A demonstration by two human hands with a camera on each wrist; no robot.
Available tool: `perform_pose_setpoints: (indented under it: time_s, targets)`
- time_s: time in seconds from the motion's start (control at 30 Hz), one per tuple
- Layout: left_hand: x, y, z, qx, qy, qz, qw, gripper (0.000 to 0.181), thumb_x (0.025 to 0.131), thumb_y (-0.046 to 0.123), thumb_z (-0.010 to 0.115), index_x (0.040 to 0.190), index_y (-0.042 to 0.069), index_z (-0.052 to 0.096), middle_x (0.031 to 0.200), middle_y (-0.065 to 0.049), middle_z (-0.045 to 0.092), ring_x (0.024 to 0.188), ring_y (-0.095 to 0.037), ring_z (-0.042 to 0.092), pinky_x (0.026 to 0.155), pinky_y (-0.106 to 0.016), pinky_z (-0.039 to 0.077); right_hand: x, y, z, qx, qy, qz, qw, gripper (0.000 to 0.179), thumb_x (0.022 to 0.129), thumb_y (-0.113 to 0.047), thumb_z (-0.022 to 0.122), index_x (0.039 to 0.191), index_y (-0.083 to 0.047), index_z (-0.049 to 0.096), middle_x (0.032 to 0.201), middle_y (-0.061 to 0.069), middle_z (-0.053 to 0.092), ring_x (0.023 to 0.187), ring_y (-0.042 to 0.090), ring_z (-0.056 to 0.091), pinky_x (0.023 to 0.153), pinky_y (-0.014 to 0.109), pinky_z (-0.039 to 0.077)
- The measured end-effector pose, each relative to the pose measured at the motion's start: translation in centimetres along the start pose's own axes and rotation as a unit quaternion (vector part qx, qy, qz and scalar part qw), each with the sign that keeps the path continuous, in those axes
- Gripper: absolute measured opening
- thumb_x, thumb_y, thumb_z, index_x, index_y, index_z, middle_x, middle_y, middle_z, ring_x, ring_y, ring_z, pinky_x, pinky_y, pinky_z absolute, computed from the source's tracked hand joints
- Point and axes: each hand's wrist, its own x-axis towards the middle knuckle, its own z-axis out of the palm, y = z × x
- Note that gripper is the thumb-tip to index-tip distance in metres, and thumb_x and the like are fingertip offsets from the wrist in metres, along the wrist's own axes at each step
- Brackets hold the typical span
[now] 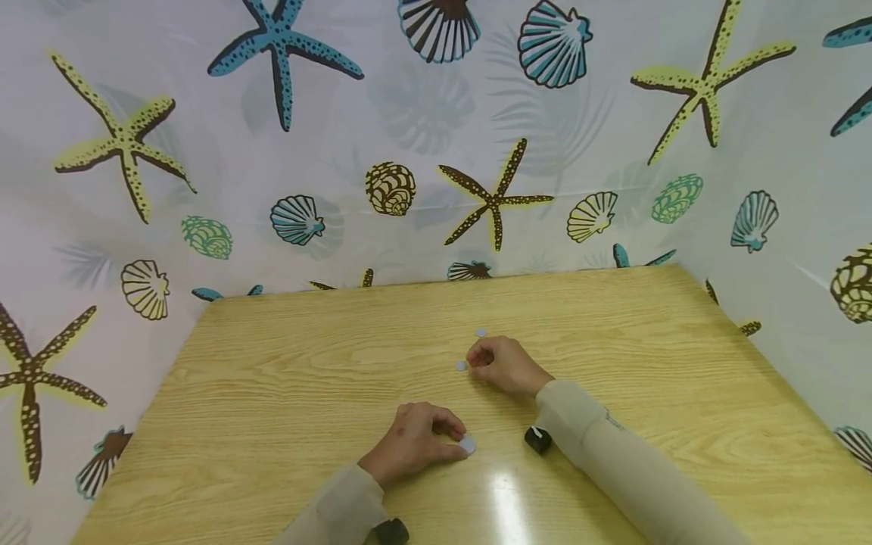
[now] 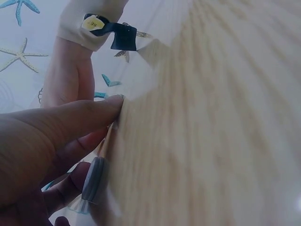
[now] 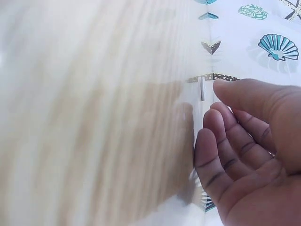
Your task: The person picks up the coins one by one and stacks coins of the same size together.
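Note:
My left hand (image 1: 418,440) bends low over the wooden table, thumb and fingertips at a small pale grey round disc (image 1: 468,445). In the left wrist view, a thick grey round piece (image 2: 93,180) sits against a bent finger, below the thumb, its edge toward the camera. My right hand (image 1: 506,365) rests farther back with loosely bent fingers and a hollow palm. Just left of its fingertips lies a small pale disc (image 1: 461,365). Another pale disc (image 1: 481,332) is a little beyond that hand. A thin upright edge (image 3: 202,88) shows beside the right thumb in the right wrist view.
The light wood table (image 1: 306,363) reaches back to a white cloth (image 1: 341,151) printed with starfish and shells, which also hangs along both sides. A black wrist camera (image 1: 538,439) sits under the right wrist, and another black camera (image 1: 391,531) under the left.

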Motion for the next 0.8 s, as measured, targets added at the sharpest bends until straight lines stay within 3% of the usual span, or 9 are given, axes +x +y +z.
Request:
perform_pose_setpoints:
  time_s: [0.3,0.5,0.8]
  targets:
    - [-0.1,0.1,-0.1,0.012,0.001,0.005,0.9999,0.026,0.079,0.028,0.086,0.099,0.015,0.076,0.094,0.014,0.072,0.093,-0.005,0.063,0.102,-0.053,0.038,0.9,-0.1,0.5,0.012,-0.013,0.019,0.9997,0.016,0.090,-0.009,0.075,0.104,-0.004,0.068,0.103,0.004,0.069,0.094,0.019,0.066,0.083,0.036,0.054]
    - [-0.1,0.1,-0.2,0.015,0.001,0.004,0.9999,0.025,0.079,0.029,0.086,0.098,0.016,0.076,0.093,0.016,0.072,0.094,-0.006,0.062,0.106,-0.059,0.029,1.3,-0.3,0.8,0.012,-0.015,0.018,0.9996,0.016,0.090,-0.009,0.075,0.105,-0.005,0.069,0.105,0.004,0.069,0.091,0.016,0.066,0.081,0.033,0.054]
    - [-0.2,0.2,-0.1,0.013,0.001,-0.005,0.9999,0.025,0.079,0.028,0.086,0.099,0.016,0.076,0.093,0.017,0.072,0.096,-0.006,0.062,0.106,-0.059,0.029,1.5,-0.4,1.1,0.012,-0.014,0.017,0.9997,0.014,0.091,-0.008,0.074,0.103,-0.005,0.069,0.102,0.003,0.069,0.088,0.015,0.065,0.080,0.033,0.053]
